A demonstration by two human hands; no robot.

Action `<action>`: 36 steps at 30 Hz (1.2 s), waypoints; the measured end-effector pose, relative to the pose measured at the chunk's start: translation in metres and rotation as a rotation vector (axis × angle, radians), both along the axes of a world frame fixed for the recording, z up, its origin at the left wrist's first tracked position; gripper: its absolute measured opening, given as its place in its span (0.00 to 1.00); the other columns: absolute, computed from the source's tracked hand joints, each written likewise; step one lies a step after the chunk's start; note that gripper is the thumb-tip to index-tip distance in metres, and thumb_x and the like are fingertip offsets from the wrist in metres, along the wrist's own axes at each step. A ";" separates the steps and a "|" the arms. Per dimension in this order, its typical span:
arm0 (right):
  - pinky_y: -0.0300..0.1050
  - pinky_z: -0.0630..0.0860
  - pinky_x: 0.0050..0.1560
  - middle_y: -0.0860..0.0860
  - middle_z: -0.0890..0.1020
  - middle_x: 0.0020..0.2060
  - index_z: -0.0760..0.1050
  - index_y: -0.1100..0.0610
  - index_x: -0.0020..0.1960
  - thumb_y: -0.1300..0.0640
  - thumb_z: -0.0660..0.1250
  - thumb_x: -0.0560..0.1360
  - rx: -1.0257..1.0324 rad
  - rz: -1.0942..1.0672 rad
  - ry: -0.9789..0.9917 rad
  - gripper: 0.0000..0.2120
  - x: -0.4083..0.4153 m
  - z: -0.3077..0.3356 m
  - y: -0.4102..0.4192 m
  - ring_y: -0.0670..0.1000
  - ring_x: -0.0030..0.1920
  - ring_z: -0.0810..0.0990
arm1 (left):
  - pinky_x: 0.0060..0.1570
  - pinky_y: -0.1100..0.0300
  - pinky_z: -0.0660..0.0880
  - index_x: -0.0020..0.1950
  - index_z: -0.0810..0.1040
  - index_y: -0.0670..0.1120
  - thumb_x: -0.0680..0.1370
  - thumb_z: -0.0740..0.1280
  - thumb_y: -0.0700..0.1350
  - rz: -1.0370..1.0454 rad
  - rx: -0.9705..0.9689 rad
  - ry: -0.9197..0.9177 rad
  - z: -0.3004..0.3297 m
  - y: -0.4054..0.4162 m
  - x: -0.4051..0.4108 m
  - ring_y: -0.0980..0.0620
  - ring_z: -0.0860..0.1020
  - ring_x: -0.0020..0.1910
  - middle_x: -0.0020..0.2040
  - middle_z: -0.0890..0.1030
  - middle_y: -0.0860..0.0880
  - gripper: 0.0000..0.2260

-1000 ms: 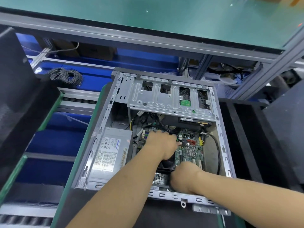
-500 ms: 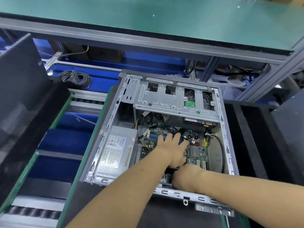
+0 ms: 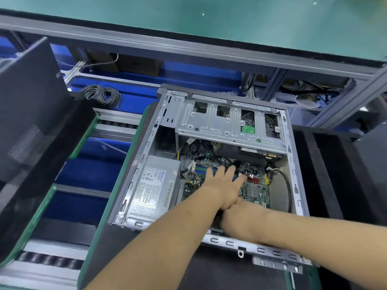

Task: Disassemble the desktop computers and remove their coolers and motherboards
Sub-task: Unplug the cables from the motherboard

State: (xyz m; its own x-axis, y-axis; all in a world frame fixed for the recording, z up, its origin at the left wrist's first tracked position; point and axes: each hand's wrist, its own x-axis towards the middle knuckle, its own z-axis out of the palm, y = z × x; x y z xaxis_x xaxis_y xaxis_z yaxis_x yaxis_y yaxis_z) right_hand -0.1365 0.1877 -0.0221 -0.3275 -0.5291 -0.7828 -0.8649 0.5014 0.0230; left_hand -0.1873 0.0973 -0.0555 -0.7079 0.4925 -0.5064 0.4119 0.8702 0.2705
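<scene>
Open case (image 3: 209, 130) lies mid-bench. Left hand (image 3: 225, 185) is spread flat, fingers (image 3: 217, 172) straight, on motherboard (image 3: 254, 185). Right hand (image 3: 236, 218) is curled low; its hold cannot be told. Board should be steadied while cooler is freed, cables spared.

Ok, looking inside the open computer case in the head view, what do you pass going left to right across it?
Case's left wall → power supply → left hand with fingers spread flat on the motherboard → black cable → case's right wall.
</scene>
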 end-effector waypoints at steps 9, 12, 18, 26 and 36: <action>0.51 0.73 0.46 0.57 0.79 0.55 0.77 0.61 0.58 0.60 0.64 0.78 -0.050 -0.246 -0.028 0.10 -0.004 0.025 0.012 0.57 0.47 0.75 | 0.71 0.32 0.48 0.79 0.55 0.50 0.82 0.60 0.50 -0.059 -0.039 0.077 0.002 -0.002 0.002 0.36 0.52 0.76 0.78 0.52 0.41 0.27; 0.49 0.76 0.43 0.50 0.77 0.42 0.76 0.57 0.49 0.58 0.66 0.75 0.006 -0.278 0.038 0.04 -0.018 0.034 0.023 0.55 0.42 0.75 | 0.68 0.37 0.59 0.71 0.69 0.48 0.82 0.60 0.51 -0.091 -0.044 0.159 0.005 -0.002 0.001 0.37 0.65 0.70 0.69 0.68 0.39 0.19; 0.49 0.75 0.43 0.49 0.73 0.36 0.72 0.55 0.43 0.55 0.66 0.78 0.284 -0.233 0.071 0.07 -0.025 0.031 0.045 0.55 0.41 0.75 | 0.62 0.44 0.68 0.56 0.77 0.47 0.82 0.55 0.53 -0.070 0.018 0.193 0.002 0.000 -0.005 0.42 0.74 0.58 0.55 0.79 0.44 0.15; 0.53 0.76 0.46 0.53 0.79 0.51 0.76 0.61 0.61 0.62 0.66 0.79 0.427 -0.125 -0.109 0.11 -0.005 0.024 0.040 0.57 0.48 0.78 | 0.60 0.45 0.66 0.52 0.78 0.49 0.80 0.55 0.52 0.003 0.047 0.202 -0.008 0.005 -0.016 0.42 0.75 0.55 0.50 0.81 0.44 0.14; 0.46 0.73 0.39 0.48 0.73 0.31 0.73 0.55 0.36 0.43 0.60 0.81 -0.174 -0.521 -0.063 0.21 -0.032 0.039 0.039 0.50 0.32 0.73 | 0.43 0.52 0.64 0.39 0.72 0.51 0.75 0.60 0.52 0.028 0.103 0.226 -0.012 0.003 -0.022 0.45 0.72 0.42 0.37 0.74 0.51 0.07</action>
